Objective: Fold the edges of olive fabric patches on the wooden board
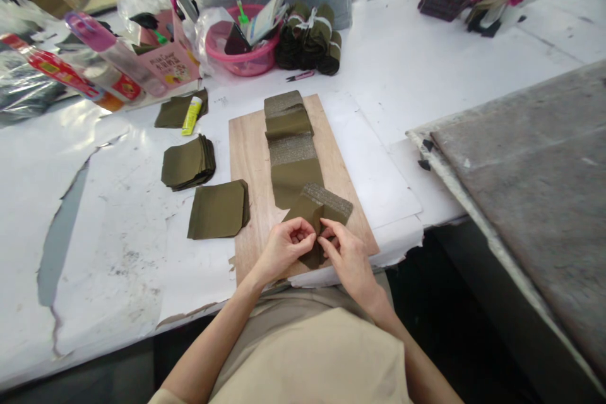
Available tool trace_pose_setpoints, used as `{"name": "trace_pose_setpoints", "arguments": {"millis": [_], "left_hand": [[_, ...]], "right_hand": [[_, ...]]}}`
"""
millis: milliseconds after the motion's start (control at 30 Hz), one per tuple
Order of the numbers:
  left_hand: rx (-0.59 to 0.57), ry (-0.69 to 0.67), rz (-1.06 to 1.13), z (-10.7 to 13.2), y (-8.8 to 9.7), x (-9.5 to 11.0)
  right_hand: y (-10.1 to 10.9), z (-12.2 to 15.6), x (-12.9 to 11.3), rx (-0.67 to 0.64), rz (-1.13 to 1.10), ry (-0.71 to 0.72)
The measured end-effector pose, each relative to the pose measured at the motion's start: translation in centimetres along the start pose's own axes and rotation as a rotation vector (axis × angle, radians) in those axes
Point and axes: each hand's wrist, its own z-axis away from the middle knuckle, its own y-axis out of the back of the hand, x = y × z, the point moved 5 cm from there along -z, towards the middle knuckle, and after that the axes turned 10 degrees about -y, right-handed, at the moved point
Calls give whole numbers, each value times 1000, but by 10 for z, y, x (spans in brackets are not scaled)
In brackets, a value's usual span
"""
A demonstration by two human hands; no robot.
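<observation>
My left hand (291, 246) and my right hand (344, 252) come close together over the near end of a wooden board (250, 158). Between them is an olive fabric piece (303, 209), raised in a fold where the fingers of both hands pinch it. A grey, speckled strip (329, 197) shows along its far edge. Beyond my hands, a row of overlapping olive pieces (296, 180) with similar speckled bands lies on the board. Left of the board sits a stack of olive fabric pieces (218, 208), and a second stack (184, 164) lies behind it.
A yellow tube (192, 115) rests on more olive pieces at the left. Farther back stand a pink basket (246, 63), tied olive rolls (315, 38), small snips (300, 76) and bottles (118, 57). A grey-topped surface (525, 158) stands at the right; the white table covering is torn (64, 240).
</observation>
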Motion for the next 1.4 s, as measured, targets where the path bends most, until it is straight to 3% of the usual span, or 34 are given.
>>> {"name": "trace_pose_setpoints", "arguments": {"millis": [467, 667, 867, 1200, 1400], "left_hand": [[25, -38, -29, 0, -2, 5], [40, -41, -22, 1, -3, 6], [25, -64, -34, 1, -8, 5], [20, -83, -86, 2, -11, 7], [26, -52, -62, 4, -7, 7]], "right_hand": [[1, 2, -2, 7, -21, 20], [6, 9, -7, 101, -67, 97], [7, 9, -6, 95, -60, 79], [3, 9, -10, 151, 127, 93], [7, 5, -6, 234, 196, -10]]}}
